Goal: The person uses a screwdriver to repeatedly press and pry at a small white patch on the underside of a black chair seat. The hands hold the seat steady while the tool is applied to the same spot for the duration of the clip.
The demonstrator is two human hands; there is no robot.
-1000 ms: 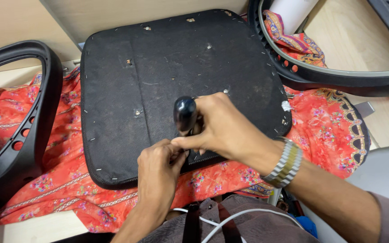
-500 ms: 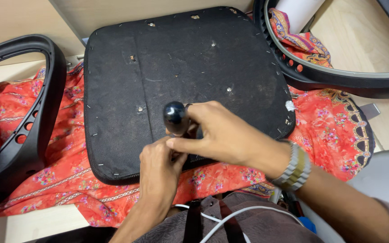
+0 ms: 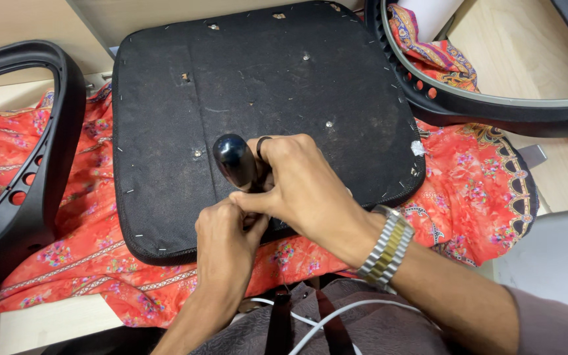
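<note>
Nearest me, my left hand (image 3: 226, 231) pinches shut low at the tool's (image 3: 235, 161) tip, seemingly steadying it, while my right hand (image 3: 304, 187) wraps closed around its shaft just below the black handle. The tool stands upright on the seat pad (image 3: 264, 85), at 6 o'clock on its underside, and the pad lies on red cloth (image 3: 474, 190) with black armrests (image 3: 41, 151) at 9 and 2 o'clock.

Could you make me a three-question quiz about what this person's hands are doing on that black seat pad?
1. True or false: the right hand grips the black tool handle.
2. What lies under the seat pad? A) a red patterned cloth B) a blue towel C) newspaper
3. Which wrist wears the metal watch?

Key: 1 true. 2 A, the red cloth. 3 the right; the left hand sits just below the handle, its wrist bare.
</note>
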